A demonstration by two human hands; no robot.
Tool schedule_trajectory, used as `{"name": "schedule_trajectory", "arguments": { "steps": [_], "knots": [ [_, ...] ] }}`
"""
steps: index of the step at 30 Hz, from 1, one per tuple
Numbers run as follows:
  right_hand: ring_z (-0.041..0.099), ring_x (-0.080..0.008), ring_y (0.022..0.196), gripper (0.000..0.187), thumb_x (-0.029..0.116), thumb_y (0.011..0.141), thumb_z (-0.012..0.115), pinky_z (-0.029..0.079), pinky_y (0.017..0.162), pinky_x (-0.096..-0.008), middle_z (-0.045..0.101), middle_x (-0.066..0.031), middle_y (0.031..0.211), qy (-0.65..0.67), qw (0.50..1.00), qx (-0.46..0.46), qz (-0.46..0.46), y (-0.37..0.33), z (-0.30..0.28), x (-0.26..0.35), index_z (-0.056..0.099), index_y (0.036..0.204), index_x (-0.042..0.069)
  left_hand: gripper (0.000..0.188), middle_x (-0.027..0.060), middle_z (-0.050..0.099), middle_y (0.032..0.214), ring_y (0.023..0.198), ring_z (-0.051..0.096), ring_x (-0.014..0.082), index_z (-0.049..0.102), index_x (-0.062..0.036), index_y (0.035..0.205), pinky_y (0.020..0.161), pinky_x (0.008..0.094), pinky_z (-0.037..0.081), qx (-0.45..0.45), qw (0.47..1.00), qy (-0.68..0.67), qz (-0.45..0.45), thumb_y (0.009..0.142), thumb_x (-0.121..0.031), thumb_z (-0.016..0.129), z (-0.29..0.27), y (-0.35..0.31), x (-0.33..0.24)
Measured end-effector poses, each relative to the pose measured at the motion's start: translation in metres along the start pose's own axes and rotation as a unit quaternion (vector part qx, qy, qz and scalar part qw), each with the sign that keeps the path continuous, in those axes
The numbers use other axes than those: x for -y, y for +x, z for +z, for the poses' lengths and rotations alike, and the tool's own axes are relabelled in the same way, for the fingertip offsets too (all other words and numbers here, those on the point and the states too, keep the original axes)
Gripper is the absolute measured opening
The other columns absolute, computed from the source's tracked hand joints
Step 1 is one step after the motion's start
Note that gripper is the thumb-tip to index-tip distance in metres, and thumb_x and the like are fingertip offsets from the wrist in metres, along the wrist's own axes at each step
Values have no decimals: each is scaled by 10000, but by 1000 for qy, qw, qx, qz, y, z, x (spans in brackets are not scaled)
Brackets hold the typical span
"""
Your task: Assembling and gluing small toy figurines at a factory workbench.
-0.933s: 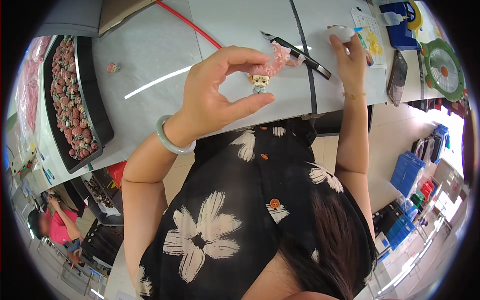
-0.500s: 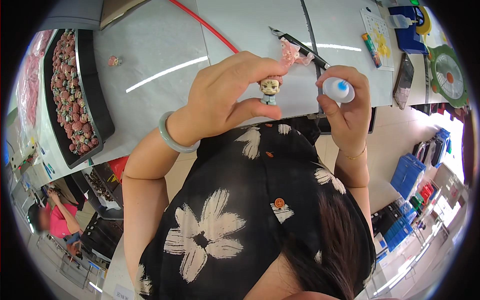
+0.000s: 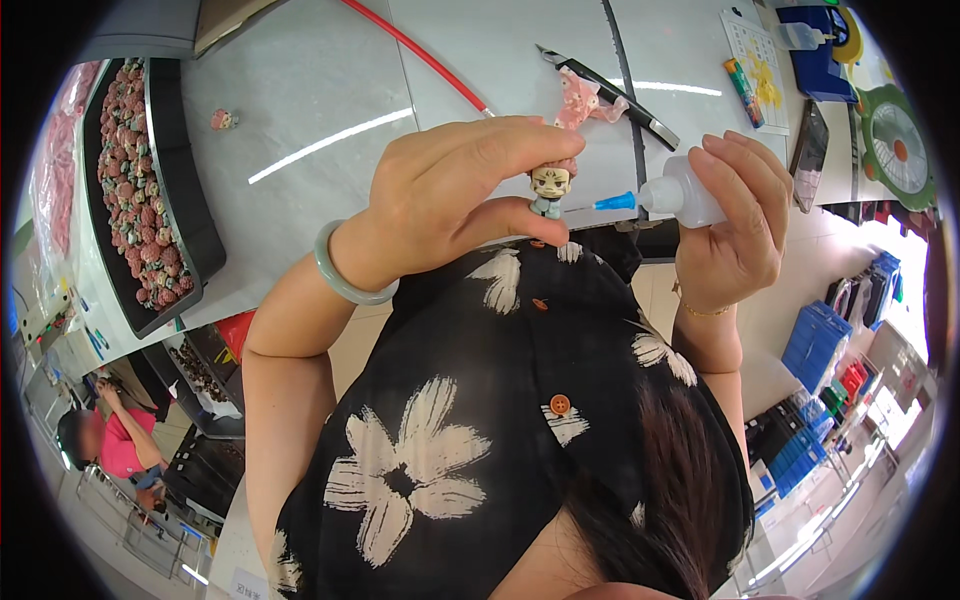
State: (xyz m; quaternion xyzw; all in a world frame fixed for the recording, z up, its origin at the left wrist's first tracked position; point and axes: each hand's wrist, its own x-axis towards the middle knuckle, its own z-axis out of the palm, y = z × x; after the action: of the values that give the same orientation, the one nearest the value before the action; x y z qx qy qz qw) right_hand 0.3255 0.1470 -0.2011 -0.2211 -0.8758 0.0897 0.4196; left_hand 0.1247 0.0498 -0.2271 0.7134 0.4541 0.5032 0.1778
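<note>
Figurine (image 3: 550, 184): looks like painted plastic, mostly matt, smooth face
Bottle (image 3: 690, 190): translucent plastic, smooth, satin
Nozzle (image 3: 614, 202): blue plastic
Cutter (image 3: 652, 128): black plastic body, bare metal blade
Tabletop (image 3: 300, 90): smooth, semi-gloss, throws back a light streak
Tray (image 3: 206, 240): black plastic, low sheen
Bangle (image 3: 328, 268): polished, stone-like
Shirt (image 3: 440, 335): soft cloth, matt
Sheet (image 3: 745, 45): paper
Pink piece (image 3: 580, 100): glossy, material unclear

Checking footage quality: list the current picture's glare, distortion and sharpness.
Head view: white glare streaks the table; head view: fisheye distortion seems to bow the tray near the left rim; head view: the figurine and bottle look fairly sharp; head view: a bright patch by the right rim is washed out.
</note>
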Motion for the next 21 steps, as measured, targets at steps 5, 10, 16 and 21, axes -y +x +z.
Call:
{"name": "schedule_trajectory", "arguments": {
  "steps": [5, 10, 16, 21],
  "knots": [
    [555, -243, 836, 360, -22, 520, 548, 459, 731, -299, 628, -59, 846, -35, 999, 2, -22, -2, -3, 0, 680, 839, 80, 560, 111, 652, 850, 773, 635, 201, 528, 39, 1061, 707, 265, 496, 9, 1000, -7, -22, 660, -328, 661, 1, -3, 1],
    [553, -243, 845, 355, 17, 539, 512, 449, 755, -294, 636, -60, 847, -57, 997, 14, -42, -2, -3, -1, 685, 842, 81, 534, 94, 641, 847, 739, 622, 209, 559, 3, 1032, 642, 255, 487, -10, 1000, -11, -26, 617, -305, 693, 5, -6, 4],
    [549, -242, 858, 341, 37, 554, 502, 447, 768, -297, 642, -55, 852, -68, 996, 27, -46, -5, 0, 3, 686, 839, 75, 502, 79, 629, 837, 694, 608, 218, 587, -30, 999, 578, 251, 480, -33, 999, -19, -25, 579, -268, 723, 7, -12, 6],
    [547, -244, 864, 326, 44, 567, 499, 444, 779, -298, 644, -54, 853, -76, 995, 30, -49, -7, -2, 5, 686, 834, 69, 493, 78, 631, 838, 697, 609, 218, 590, -29, 994, 582, 251, 481, -32, 999, -20, -26, 578, -255, 726, 6, -15, 5]
  ]
}}
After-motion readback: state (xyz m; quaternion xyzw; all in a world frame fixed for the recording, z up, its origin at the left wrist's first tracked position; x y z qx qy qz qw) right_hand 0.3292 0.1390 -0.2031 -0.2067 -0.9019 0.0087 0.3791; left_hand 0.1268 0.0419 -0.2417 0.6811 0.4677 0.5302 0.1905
